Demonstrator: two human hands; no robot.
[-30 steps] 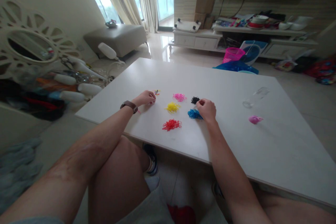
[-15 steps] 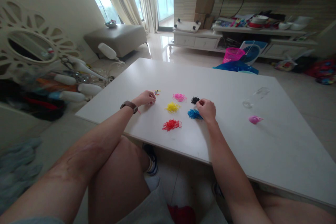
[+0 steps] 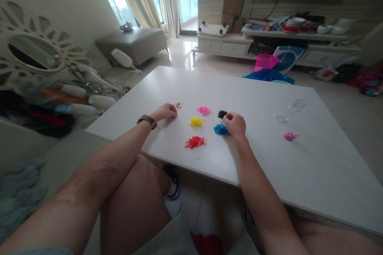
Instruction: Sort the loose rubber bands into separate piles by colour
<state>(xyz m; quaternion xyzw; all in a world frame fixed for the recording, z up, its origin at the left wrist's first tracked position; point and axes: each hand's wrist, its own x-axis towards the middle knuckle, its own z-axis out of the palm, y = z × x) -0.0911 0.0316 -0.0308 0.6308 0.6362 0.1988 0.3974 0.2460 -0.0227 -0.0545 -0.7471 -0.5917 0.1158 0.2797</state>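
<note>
Small piles of rubber bands lie on the white table: pink (image 3: 204, 110), yellow (image 3: 196, 122), red (image 3: 195, 142), blue (image 3: 221, 129) and black (image 3: 222, 114). My right hand (image 3: 236, 125) is closed in a pinch at the edge of the black pile, just above the blue one. Whatever its fingertips hold is too small to name. On the left, my left hand (image 3: 166, 112) rests with curled, closed fingers, and its contents are hidden. A few mixed-colour bands (image 3: 178, 105) lie just beyond its fingertips.
Toward the right of the white table (image 3: 299, 171) are a clear plastic jar (image 3: 291, 110) lying on its side and a small pink object (image 3: 290, 136). Past the far edge stand a pink basket (image 3: 266, 63) and a blue item (image 3: 266, 75). A mirror (image 3: 36, 51) is at left.
Both hands stay nearly where they were, with my right hand's fingers still at the black pile. The piles look unchanged.
</note>
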